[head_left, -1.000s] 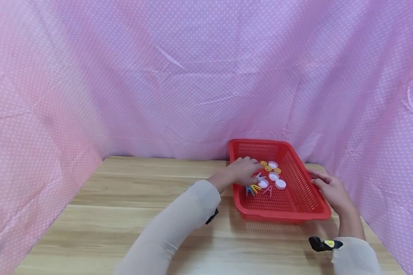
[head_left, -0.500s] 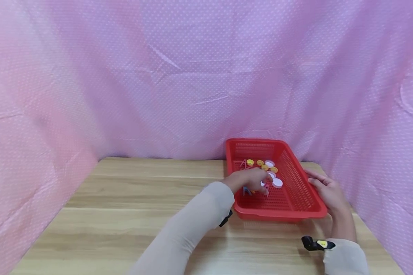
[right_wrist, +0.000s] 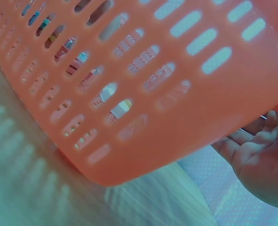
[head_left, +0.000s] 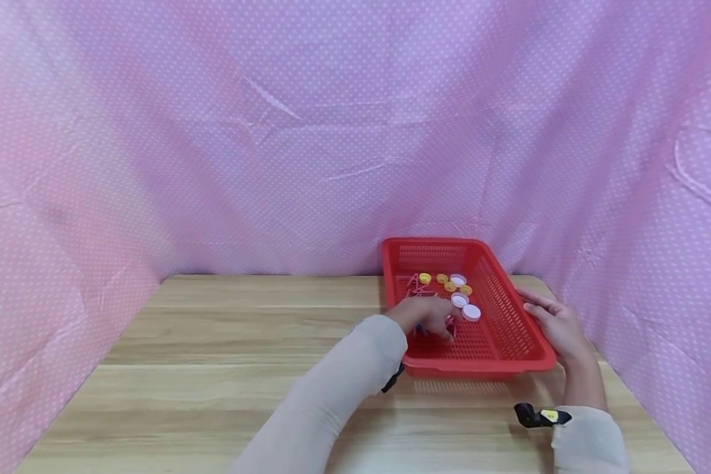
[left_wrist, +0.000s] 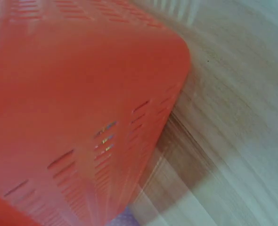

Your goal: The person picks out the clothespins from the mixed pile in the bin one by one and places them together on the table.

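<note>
1. Low in the head view, the right hand (head_left: 553, 326) lies against the right rim of the red basket (head_left: 509, 336), fingers fairly straight along the edge; the right wrist view shows an open palm beside the slotted wall.
2. Centre frame, the left hand (head_left: 428, 316) reaches over the basket's left wall, fingers curled down among the clips (head_left: 450, 324). Whether it pinches one I cannot tell.
3. Beyond it, white caps (head_left: 465, 307) and yellow caps (head_left: 450, 283) lie scattered toward the far wall.
4. Risk, as I judge it: the curled fingers could snag two tangled clips at once, or knock caps about.
5. The sleeve pressing the near wall could tilt the basket if the right hand slackens.
</note>
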Motion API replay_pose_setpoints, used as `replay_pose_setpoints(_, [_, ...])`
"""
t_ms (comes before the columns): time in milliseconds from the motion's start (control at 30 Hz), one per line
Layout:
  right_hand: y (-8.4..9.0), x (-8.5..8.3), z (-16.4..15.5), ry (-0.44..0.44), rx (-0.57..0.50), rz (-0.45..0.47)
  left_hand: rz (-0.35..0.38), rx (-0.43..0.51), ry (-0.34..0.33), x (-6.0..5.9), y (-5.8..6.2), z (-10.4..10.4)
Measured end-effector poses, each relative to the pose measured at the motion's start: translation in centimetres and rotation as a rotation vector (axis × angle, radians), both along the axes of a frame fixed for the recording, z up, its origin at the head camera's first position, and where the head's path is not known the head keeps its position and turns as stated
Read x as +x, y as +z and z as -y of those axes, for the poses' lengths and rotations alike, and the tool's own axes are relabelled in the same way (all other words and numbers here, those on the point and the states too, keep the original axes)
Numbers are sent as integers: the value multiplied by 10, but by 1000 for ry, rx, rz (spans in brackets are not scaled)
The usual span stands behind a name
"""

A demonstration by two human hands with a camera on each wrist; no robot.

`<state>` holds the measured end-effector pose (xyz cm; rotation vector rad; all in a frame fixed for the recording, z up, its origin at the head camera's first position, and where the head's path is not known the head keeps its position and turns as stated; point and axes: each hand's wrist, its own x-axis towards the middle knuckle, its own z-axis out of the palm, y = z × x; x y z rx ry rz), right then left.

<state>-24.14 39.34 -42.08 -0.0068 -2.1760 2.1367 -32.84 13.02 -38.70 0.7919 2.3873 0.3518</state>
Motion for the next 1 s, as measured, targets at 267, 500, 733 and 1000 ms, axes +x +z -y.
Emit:
replay_pose_setpoints(267, [0,0,2,-10,32,20,-101,-4,-46,6,-7,-4])
replay_pose_setpoints(500, [-1,1,3,-3,58,11,-114,56,-19,12,-7,-3])
replay_pose_setpoints(733, [-1,3,3,-10,48,20,-128,119,-42,16,-2,0])
replay_pose_setpoints(1000, [0,2,1,-10,33,23,-114,153,-13,14,7,5])
